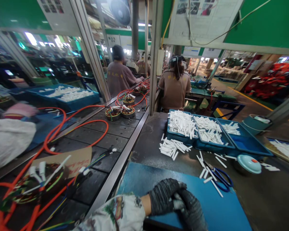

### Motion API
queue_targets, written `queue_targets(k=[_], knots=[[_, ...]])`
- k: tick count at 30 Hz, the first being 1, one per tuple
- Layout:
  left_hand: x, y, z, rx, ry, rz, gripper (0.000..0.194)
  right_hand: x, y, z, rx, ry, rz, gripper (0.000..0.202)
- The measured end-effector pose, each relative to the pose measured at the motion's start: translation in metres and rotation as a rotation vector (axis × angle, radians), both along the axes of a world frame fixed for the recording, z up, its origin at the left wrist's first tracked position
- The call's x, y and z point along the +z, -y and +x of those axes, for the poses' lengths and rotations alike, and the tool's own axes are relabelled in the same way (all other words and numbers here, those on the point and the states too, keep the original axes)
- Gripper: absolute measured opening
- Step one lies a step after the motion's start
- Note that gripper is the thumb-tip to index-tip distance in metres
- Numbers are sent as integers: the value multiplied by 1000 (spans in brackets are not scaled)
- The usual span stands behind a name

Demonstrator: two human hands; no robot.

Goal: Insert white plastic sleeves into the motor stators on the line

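Note:
Both hands wear dark grey knitted gloves and meet at the front of the blue mat (pixel 144 179). My left hand (pixel 164 196), below a patterned sleeve, is closed with its fingers curled against the other glove. Pressed up to it, my right hand (pixel 192 208) is also closed. Whatever may lie between them is hidden. Scissors with blue handles (pixel 223 181) lie right of the hands, among loose white tubes (pixel 205 171). Farther back, a pile of white tubes (pixel 173 147) sits on the dark bench.
Blue bins (pixel 183 138) of white tubes and a round container with a pale lid (pixel 249 164) stand right. Left, beyond a metal rail (pixel 120 162), wound stators with orange cables (pixel 48 141) lie on the line. Two co-workers (pixel 174 85) (pixel 119 75) sit ahead.

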State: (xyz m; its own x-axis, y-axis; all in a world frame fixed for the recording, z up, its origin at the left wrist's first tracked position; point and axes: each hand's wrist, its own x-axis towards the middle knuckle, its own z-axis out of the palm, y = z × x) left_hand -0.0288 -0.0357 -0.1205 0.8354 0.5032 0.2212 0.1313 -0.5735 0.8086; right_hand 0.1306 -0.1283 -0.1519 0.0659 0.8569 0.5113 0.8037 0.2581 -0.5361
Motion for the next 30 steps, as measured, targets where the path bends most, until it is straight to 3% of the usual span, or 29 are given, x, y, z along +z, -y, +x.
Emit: queue_targets(k=[8, 16, 25, 30], knots=[[0, -1, 0, 3, -18, 29, 61, -7, 0, 1, -5, 10, 18, 50], [5, -1, -1, 6, -39, 12, 60, 4, -2, 0, 6, 39, 32, 49], [1, -3, 1, 4, -16, 4, 60, -7, -2, 4, 18, 22, -3, 47], [4, -4, 0, 12, -29, 25, 60, -2, -3, 1, 8, 11, 6, 50]])
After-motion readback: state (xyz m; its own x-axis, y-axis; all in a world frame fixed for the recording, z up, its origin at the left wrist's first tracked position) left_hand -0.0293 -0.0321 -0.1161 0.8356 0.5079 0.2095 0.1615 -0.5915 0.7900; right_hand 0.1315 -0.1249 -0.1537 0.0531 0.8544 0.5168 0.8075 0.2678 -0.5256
